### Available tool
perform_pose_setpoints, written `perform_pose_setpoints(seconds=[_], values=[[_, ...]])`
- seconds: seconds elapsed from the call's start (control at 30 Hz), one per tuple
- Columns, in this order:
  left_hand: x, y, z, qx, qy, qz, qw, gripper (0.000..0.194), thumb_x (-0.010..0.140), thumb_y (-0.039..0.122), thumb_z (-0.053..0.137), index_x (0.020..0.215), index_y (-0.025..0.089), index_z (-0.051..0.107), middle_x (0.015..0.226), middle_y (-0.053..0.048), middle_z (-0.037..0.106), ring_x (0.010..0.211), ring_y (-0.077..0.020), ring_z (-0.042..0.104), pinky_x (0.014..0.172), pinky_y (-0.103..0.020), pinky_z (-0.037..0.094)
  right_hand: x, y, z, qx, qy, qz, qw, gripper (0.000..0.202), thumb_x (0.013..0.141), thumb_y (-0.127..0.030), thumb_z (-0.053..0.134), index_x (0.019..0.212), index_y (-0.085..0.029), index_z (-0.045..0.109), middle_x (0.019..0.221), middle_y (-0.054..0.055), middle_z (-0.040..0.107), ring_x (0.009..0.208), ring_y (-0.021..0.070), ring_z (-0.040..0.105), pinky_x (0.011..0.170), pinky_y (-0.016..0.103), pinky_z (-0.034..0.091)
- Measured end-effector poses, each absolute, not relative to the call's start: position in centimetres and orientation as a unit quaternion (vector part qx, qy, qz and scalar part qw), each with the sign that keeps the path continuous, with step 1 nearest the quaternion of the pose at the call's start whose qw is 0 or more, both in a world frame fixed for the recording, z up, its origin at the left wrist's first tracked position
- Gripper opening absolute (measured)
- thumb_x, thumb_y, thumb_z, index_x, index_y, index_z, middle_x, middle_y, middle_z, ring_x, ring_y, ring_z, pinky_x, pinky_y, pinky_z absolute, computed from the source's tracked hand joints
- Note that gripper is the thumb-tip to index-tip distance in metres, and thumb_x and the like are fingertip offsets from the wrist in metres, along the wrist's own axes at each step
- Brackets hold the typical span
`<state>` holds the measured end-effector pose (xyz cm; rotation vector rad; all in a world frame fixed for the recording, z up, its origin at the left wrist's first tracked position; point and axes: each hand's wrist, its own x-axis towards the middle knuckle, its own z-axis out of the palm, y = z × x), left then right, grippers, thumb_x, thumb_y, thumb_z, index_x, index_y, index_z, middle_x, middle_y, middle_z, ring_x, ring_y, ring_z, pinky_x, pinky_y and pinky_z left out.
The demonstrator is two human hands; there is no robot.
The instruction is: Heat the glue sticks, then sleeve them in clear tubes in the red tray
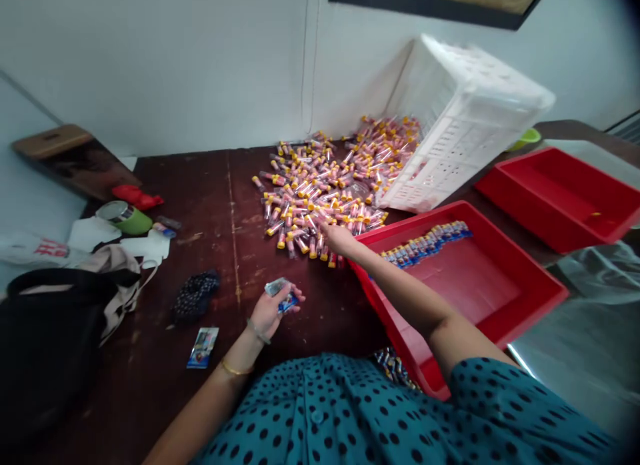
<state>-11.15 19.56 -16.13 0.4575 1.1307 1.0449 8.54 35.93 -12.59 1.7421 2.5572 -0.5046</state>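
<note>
My left hand is wrapped round a small blue and silver packet above the dark brown table. My right hand reaches to the near edge of a spread heap of small pink tubes with yellow caps. Its fingertips touch the tubes; whether they pinch one is too small to tell. Under my right forearm lies a red tray with a row of blue packets along its far side. Another blue packet rests flat on the table to the left.
A white perforated crate leans tilted behind the tray, with tubes at its mouth. Another red tray stands at right. Leftward are a black bag, a dark dotted cloth item, a green cup and a brown box.
</note>
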Motion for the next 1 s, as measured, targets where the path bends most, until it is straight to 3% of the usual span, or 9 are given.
perform_pose_setpoints(seconds=[0.1,0.17,0.27,0.33,0.57,0.7,0.8,0.9,1.0], values=[[-11.0,20.0,-16.4,0.23,0.515,0.494,0.661,0.031,0.064,0.032,0.085,0.079,0.013,0.066,0.064,-0.001,0.067,0.058,-0.0137,0.065,0.042,-0.017,0.043,9.4,33.6,-12.4,0.498,0.826,-0.26,-0.036,0.038,0.095,-0.032,0.054,0.13,-0.018,0.06,0.101,0.009,0.071,0.089,0.0212,0.066,0.079,0.028,0.046],[-10.7,20.0,-16.3,0.23,0.507,0.501,0.663,0.031,0.064,0.031,0.085,0.083,0.013,0.068,0.065,-0.001,0.067,0.059,-0.0125,0.065,0.047,-0.018,0.047,9.9,31.5,-12.3,0.441,0.834,-0.317,-0.093,0.032,0.094,-0.031,0.056,0.122,-0.019,0.067,0.103,0.008,0.07,0.089,0.0193,0.066,0.08,0.027,0.046],[-10.1,19.9,-15.8,0.223,0.479,0.489,0.694,0.034,0.068,0.034,0.081,0.091,0.012,0.07,0.073,-0.004,0.071,0.07,-0.0163,0.069,0.06,-0.024,0.055,10.3,28.5,-12.1,0.397,0.843,-0.309,-0.191,0.025,0.091,-0.017,0.054,0.105,-0.018,0.074,0.113,0.01,0.061,0.099,0.0189,0.063,0.09,0.031,0.046],[-9.4,19.9,-15.5,0.236,0.478,0.484,0.694,0.035,0.067,0.036,0.082,0.089,0.011,0.07,0.073,-0.005,0.071,0.069,-0.0183,0.069,0.056,-0.025,0.055,10.2,27.1,-11.7,0.385,0.841,-0.295,-0.24,0.023,0.089,-0.014,0.053,0.1,-0.017,0.073,0.117,0.01,0.056,0.105,0.0191,0.06,0.095,0.035,0.045],[-7.6,19.6,-14.5,0.292,0.491,0.501,0.65,0.037,0.063,0.038,0.085,0.085,0.013,0.07,0.077,-0.004,0.072,0.063,-0.0169,0.066,0.051,-0.028,0.056,9.7,25.3,-10.7,0.363,0.822,-0.333,-0.285,0.015,0.093,-0.028,0.058,0.088,-0.016,0.066,0.107,0.009,0.056,0.094,0.0171,0.059,0.088,0.035,0.05],[-8.0,19.7,-14.4,0.347,0.483,0.444,0.67,0.034,0.065,0.041,0.083,0.077,0.012,0.07,0.068,-0.005,0.069,0.055,-0.0152,0.062,0.045,-0.024,0.05,11.3,25.5,-10.1,0.351,0.812,-0.349,-0.309,0.017,0.096,-0.029,0.054,0.098,-0.017,0.067,0.109,0.009,0.057,0.102,0.0181,0.058,0.093,0.037,0.048],[-8.2,19.9,-14.3,0.341,0.481,0.449,0.672,0.032,0.06,0.037,0.087,0.069,0.013,0.068,0.065,-0.002,0.066,0.054,-0.0113,0.057,0.043,-0.02,0.042,13.4,25.9,-9.5,0.378,0.735,-0.435,-0.356,0.023,0.098,-0.031,0.05,0.114,-0.02,0.06,0.101,0.006,0.061,0.088,0.014,0.062,0.083,0.031,0.051],[-7.9,19.9,-13.8,0.332,0.472,0.436,0.691,0.032,0.057,0.033,0.089,0.064,0.013,0.065,0.06,0.0,0.06,0.054,-0.0091,0.052,0.043,-0.019,0.037,15.5,26.0,-9.1,0.391,0.623,-0.559,-0.383,0.027,0.092,-0.037,0.06,0.112,-0.02,0.058,0.087,0.001,0.063,0.069,0.0096,0.06,0.068,0.025,0.052],[-7.5,20.1,-13.4,0.323,0.451,0.425,0.716,0.033,0.055,0.03,0.09,0.064,0.014,0.063,0.061,0.002,0.058,0.057,-0.0091,0.052,0.045,-0.019,0.036,17.0,25.7,-8.9,0.384,0.559,-0.623,-0.39,0.027,0.087,-0.038,0.066,0.106,-0.019,0.061,0.087,0.001,0.063,0.068,0.009,0.06,0.069,0.025,0.053]])
